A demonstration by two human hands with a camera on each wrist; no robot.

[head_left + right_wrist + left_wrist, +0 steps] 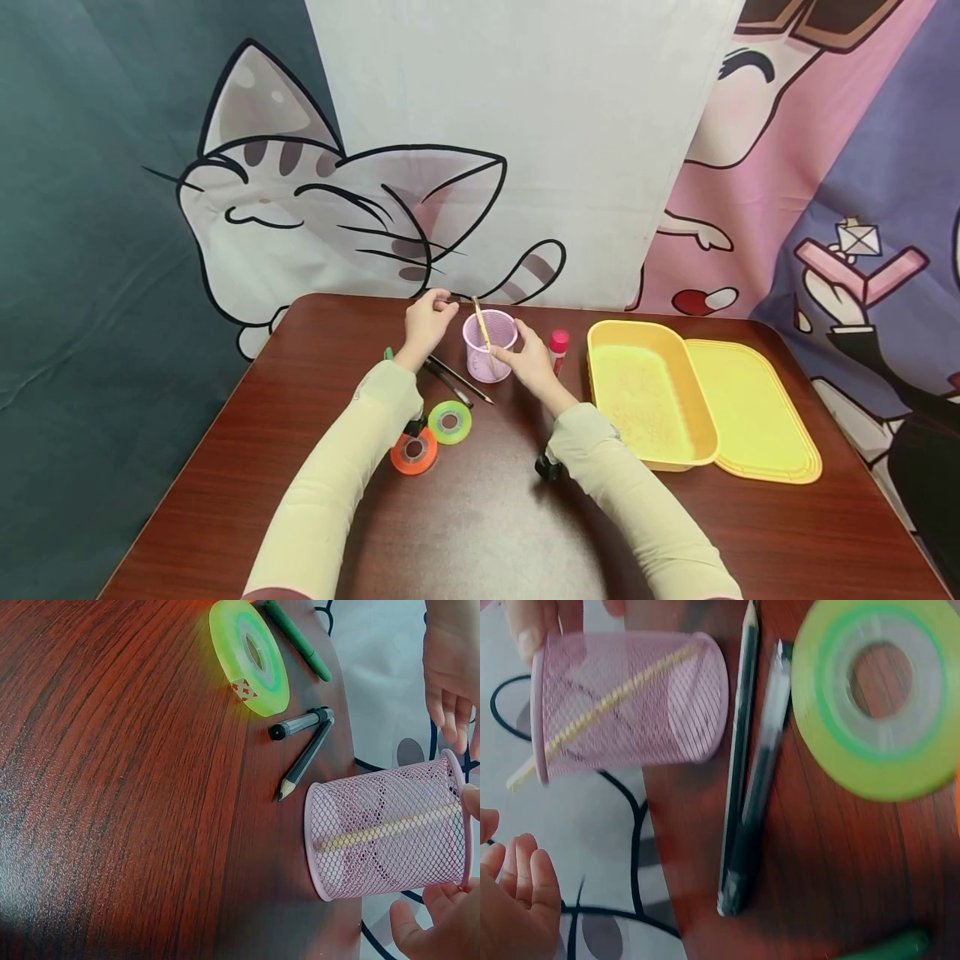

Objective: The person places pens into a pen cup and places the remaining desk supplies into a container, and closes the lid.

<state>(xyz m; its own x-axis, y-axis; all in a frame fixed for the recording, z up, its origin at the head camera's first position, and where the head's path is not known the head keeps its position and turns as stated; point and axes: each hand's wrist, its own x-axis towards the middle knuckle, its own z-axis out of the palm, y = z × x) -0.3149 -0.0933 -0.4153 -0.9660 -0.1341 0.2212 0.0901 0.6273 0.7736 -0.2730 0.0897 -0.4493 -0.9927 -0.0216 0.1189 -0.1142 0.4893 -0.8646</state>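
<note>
A pink mesh pen cup point(491, 367) stands upright near the table's far edge, with a slim yellow stick point(390, 829) leaning inside it. My right hand point(531, 362) grips the cup by its rim, thumb on the near side and fingers round the right side. Just left of the cup, my left hand point(428, 323) hovers with loosely bent fingers; the left wrist view shows nothing held by the fingers point(526, 881). Below that hand, a dark pencil point(742, 712) and a black pen point(761, 780) lie side by side, touching near one end.
Green tape point(450, 422) and orange tape point(414, 452) lie nearer, by the left sleeve. A green pen point(296, 639) is partly hidden behind the left arm. Right of the cup stands a red-capped glue stick point(558, 346), then a yellow box point(652, 400) beside its lid point(757, 412).
</note>
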